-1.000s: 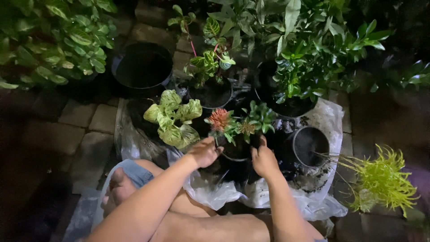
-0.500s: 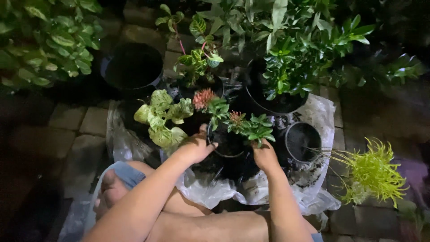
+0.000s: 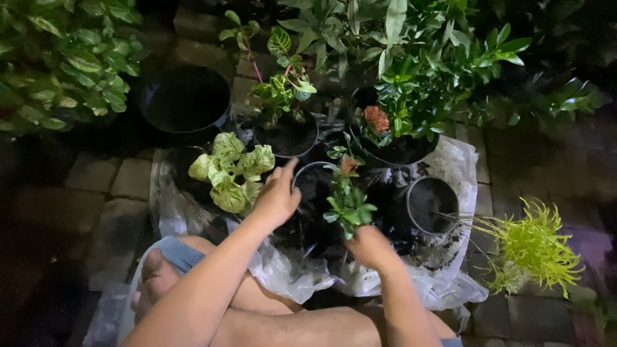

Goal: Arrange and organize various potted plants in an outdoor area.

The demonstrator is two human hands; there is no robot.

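Observation:
A small black pot (image 3: 313, 185) of dark soil stands on a white plastic sheet (image 3: 459, 166) in front of my knees. My left hand (image 3: 276, 198) hovers at the pot's left rim with fingers spread and nothing in it. A small plant (image 3: 348, 204) with green leaves and an orange-red bud leans at the pot's right side. Just below those leaves, my right hand (image 3: 371, 248) looks closed around the plant's base, though the stem inside the fingers is hidden.
An empty black pot (image 3: 430, 204) sits to the right, beside a feathery yellow-green plant (image 3: 530, 247). A pale variegated plant (image 3: 230, 172) is on the left. Behind stand a large empty tub (image 3: 186, 99), a red-flowered pot (image 3: 398, 149) and dense foliage. Brick paving (image 3: 122, 180) lies around.
Both hands came off the pot's rim. My left hand lifted and spread its fingers, and my right hand drew back toward me, low by the small plant, which now leans right.

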